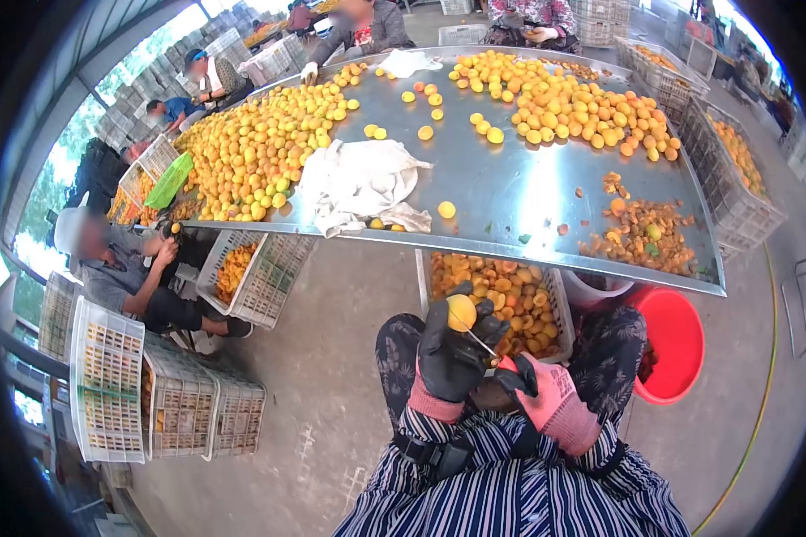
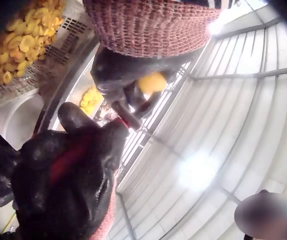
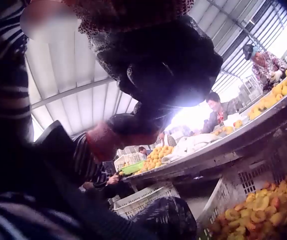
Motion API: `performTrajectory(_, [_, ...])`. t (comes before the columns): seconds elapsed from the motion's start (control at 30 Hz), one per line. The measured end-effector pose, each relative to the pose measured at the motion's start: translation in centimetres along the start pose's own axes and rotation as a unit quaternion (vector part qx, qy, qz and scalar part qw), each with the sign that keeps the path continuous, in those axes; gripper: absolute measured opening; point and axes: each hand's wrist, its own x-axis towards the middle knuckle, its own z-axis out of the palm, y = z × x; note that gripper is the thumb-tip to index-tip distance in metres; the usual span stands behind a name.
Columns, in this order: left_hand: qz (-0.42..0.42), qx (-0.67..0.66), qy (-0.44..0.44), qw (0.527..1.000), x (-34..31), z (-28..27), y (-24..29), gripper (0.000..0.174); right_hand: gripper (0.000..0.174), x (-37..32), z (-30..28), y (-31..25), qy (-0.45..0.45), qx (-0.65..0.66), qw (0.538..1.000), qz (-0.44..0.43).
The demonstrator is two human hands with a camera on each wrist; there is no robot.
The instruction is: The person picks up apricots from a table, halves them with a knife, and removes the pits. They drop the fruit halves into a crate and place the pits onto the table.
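Note:
Both hands wear pink knit gloves with black coated palms and fingers. The left hand [image 1: 450, 358] holds a yellow-orange apricot [image 1: 461, 313] up at its fingertips, over the front of the lap. Close against its right side, the right hand [image 1: 551, 398] grips a small knife with a red handle [image 1: 508, 363]. Its thin metal blade [image 1: 481, 344] points up and left toward the apricot. In the left wrist view the apricot [image 2: 152, 84] shows between the black fingers, with the right hand [image 2: 68, 175] below. Dark glove material hides most of the grip in the right wrist view.
A crate [image 1: 560, 309] of halved apricots stands between the knees, under the edge of a metal table [image 1: 475, 197]. Whole apricots [image 1: 260, 152], a white cloth [image 1: 358, 183] and dark scraps [image 1: 649, 237] lie on the table. A red bucket [image 1: 676, 345] stands at right; another person sits at left.

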Motion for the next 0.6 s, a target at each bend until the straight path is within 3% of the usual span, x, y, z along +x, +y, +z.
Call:
performTrajectory(0.07, [0.006,0.043,-0.008,0.999,-0.1,0.3,0.0,0.046,0.052,0.1,0.7,1.2,0.000,0.046,0.999,0.002])
performTrajectory(0.13, [0.009,0.041,-0.013,0.999,0.5,0.1,0.6,0.044,0.054,0.2,-0.4,-0.2,-0.002,0.004,1.000,0.009])
performTrajectory(0.23, [0.082,0.106,0.007,0.991,0.1,1.2,0.4,0.048,0.050,0.7,0.6,0.4,0.001,-0.004,1.000,0.011])
performTrajectory(0.33, [0.022,0.085,-0.049,0.995,-0.7,1.0,-0.4,0.051,0.049,1.3,1.2,0.9,-0.002,-0.016,0.999,0.030])
performTrajectory(0.4, [0.002,0.058,-0.014,0.998,-0.9,0.7,-0.9,0.053,0.049,1.2,0.9,0.8,0.006,-0.024,0.999,0.027])
performTrajectory(0.47, [-0.018,0.077,-0.053,0.995,-1.2,1.0,-0.5,0.048,0.049,1.1,0.1,0.0,0.022,0.018,1.000,0.010])
performTrajectory(0.5, [0.001,0.095,-0.053,0.994,-0.8,0.1,-0.4,0.045,0.048,0.8,0.7,0.4,0.060,0.004,0.998,-0.002])
performTrajectory(0.6, [0.038,0.079,-0.025,0.996,-0.4,-0.2,0.2,0.046,0.046,1.5,0.8,0.7,0.014,0.022,1.000,0.004])
